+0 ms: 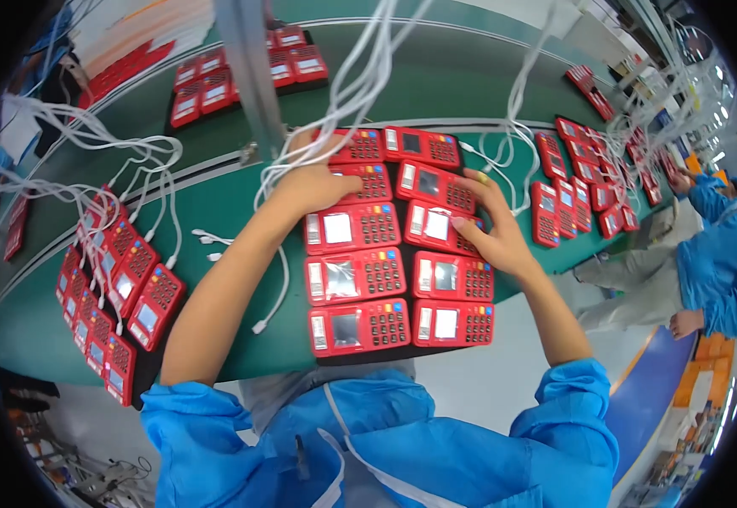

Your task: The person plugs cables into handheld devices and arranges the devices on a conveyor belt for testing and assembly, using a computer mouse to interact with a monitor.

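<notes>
Red handheld terminals with small screens and keypads, like card payment terminals, lie in two columns before me on a dark tray [368, 360]. My left hand [313, 173] is at the far end of the left column. Its thumb rests on a terminal [374, 183] and its fingers, partly behind white cables [368, 68], reach toward the farthest terminal [360, 149]. My right hand [497, 229] is spread at the right column. A finger touches the corner of a slightly tilted terminal [428, 182]; the thumb lies on the terminal [426, 222] nearer me.
Cabled terminals [123, 288] stand in a group at the left of the green bench [241, 356]. More terminals lie at the right [559, 203] and behind a metal post [250, 76]. A loose cable plug [260, 326] lies by my left forearm. Another person [712, 254] stands at the right.
</notes>
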The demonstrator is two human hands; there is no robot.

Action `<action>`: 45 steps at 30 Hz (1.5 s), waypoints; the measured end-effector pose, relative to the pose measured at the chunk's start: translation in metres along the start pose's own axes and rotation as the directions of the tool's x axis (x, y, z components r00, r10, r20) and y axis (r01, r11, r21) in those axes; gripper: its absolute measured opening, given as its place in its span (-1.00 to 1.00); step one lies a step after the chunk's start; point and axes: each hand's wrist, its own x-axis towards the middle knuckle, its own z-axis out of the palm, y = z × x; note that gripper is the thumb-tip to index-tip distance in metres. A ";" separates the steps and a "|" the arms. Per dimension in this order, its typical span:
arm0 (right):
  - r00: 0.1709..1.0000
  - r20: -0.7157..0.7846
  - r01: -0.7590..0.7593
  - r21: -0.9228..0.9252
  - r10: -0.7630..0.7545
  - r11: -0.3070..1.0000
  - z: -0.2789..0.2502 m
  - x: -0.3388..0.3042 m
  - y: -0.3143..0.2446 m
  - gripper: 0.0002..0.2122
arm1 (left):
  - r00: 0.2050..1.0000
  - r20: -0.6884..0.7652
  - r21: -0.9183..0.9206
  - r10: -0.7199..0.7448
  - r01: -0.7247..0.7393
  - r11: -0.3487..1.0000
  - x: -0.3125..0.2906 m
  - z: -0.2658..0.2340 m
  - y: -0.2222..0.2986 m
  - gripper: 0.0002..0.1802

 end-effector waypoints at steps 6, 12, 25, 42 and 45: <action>0.991 0.082 -0.124 0.231 0.108 0.965 0.007 -0.005 0.008 -0.36 | 0.988 -0.121 -0.018 -0.094 0.092 0.996 -0.005 0.011 0.004 -0.24; 0.994 0.095 -0.078 0.178 0.062 0.981 0.001 -0.007 -0.003 -0.36 | 0.995 -0.097 -0.203 0.031 -0.050 0.978 -0.036 0.015 -0.007 -0.06; 0.994 -0.013 -0.102 0.146 0.105 0.984 0.009 -0.058 -0.021 -0.26 | 0.999 -0.033 -0.109 0.038 -0.042 0.993 -0.062 0.001 0.015 -0.18; 0.983 -0.113 -0.112 0.255 0.145 0.960 0.015 -0.094 -0.022 -0.30 | 0.990 -0.132 -0.142 0.043 -0.062 0.988 -0.126 0.013 0.037 -0.22; 0.994 -0.011 -0.096 0.293 0.104 0.951 0.021 -0.114 -0.033 -0.31 | 0.997 -0.069 -0.191 -0.035 0.022 0.981 -0.123 0.007 0.038 -0.11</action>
